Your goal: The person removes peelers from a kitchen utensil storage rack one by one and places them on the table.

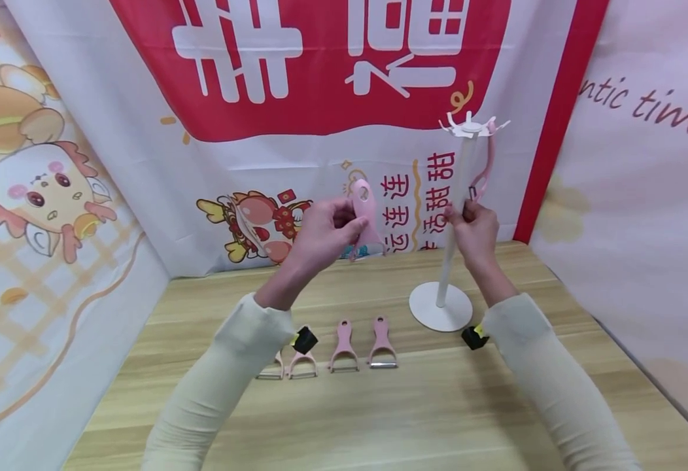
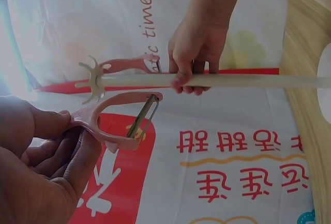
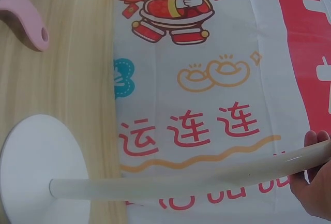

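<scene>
Pink peeler held up in the air just left of the white stand, pinched at its handle by the left hand, fingers curled around the handle, blade end pointing down in the head view and toward the stand's pole in the left wrist view. Near the stand's hooked top but not touching it. Right hand wrapped around the pole about midway up, fingers closed on it. Second pink peeler hanging from a hook at the stand's top, on the side away from the held one. Stand's round base flat on the wooden counter, pole rising from its middle. Row of four more pink peelers on the counter in front of and left of the base: two in plain sight, two more partly hidden under the left forearm. Printed red-and-white cloth backdrop behind the stand.
</scene>
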A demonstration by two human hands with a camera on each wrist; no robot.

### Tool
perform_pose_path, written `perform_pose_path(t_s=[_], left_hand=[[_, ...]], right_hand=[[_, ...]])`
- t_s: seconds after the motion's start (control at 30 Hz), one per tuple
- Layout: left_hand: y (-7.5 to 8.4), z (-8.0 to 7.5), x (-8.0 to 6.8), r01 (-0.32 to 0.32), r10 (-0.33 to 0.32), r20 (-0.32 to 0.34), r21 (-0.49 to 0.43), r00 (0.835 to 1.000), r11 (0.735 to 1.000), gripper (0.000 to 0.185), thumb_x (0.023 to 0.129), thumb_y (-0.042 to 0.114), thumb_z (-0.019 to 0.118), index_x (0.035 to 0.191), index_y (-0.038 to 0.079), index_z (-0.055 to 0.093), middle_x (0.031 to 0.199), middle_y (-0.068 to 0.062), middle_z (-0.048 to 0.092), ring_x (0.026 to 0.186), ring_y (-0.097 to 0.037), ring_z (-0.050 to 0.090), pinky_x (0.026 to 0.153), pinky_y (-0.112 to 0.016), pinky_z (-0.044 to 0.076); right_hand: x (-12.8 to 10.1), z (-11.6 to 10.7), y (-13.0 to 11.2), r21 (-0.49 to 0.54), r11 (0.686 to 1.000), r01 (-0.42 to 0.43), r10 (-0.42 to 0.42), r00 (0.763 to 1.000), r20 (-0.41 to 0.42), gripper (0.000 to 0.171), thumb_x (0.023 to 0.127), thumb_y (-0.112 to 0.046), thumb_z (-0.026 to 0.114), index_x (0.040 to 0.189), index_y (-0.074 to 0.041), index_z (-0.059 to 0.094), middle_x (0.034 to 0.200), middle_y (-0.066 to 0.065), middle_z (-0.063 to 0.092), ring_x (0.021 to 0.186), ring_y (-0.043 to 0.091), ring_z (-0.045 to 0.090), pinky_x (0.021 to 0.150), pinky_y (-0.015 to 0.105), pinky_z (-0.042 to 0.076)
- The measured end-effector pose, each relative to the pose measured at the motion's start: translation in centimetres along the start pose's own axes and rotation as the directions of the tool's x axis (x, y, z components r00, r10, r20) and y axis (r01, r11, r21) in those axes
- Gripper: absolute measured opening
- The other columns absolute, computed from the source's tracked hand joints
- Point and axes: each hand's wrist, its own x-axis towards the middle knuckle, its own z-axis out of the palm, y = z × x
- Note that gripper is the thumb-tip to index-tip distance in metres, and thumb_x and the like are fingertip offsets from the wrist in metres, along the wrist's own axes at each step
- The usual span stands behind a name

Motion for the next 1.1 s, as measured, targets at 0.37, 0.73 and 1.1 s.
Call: perform_pose_path(t_s=[0.37,0.73,1.1], left_hand=[[-2.8,-2.8,-1.7,0.070,-0.071,-0.030,-0.006,0.997,0.997,0.021,0.096,0.009,0.065,0.114,0.000,0.068,0.101,-0.016,0.070,0.087,-0.022,0.068,0.074,-0.027,0.061],[-5.6,-5.0,-3.7,0.200,-0.199,-0.062,0.006,0.978,0.980,0.021,0.096,0.008,0.064,0.116,0.000,0.067,0.105,-0.019,0.068,0.089,-0.022,0.066,0.074,-0.029,0.062],[-9.4,-6.8,-6.4,0.280,-0.278,-0.056,0.023,0.959,0.960,0.024,0.098,0.008,0.061,0.118,-0.003,0.065,0.107,-0.021,0.067,0.088,-0.016,0.065,0.073,-0.022,0.060]], right_hand=[[-0.1,-0.1,0.0,0.010,1.000,-0.001,0.001,1.000,0.012,0.043,0.096,-0.026,0.067,0.132,-0.002,0.063,0.125,0.017,0.069,0.106,0.022,0.070,0.098,0.035,0.056],[0.1,0.1,-0.1,0.034,0.999,-0.011,0.011,1.000,-0.003,0.037,0.097,-0.020,0.066,0.129,-0.001,0.065,0.119,0.021,0.070,0.097,0.016,0.071,0.097,0.032,0.056],[-0.1,0.0,-0.3,0.039,0.999,-0.034,0.033,0.999,0.018,0.038,0.097,-0.018,0.065,0.132,-0.002,0.062,0.123,0.020,0.069,0.111,0.031,0.069,0.099,0.034,0.054]])
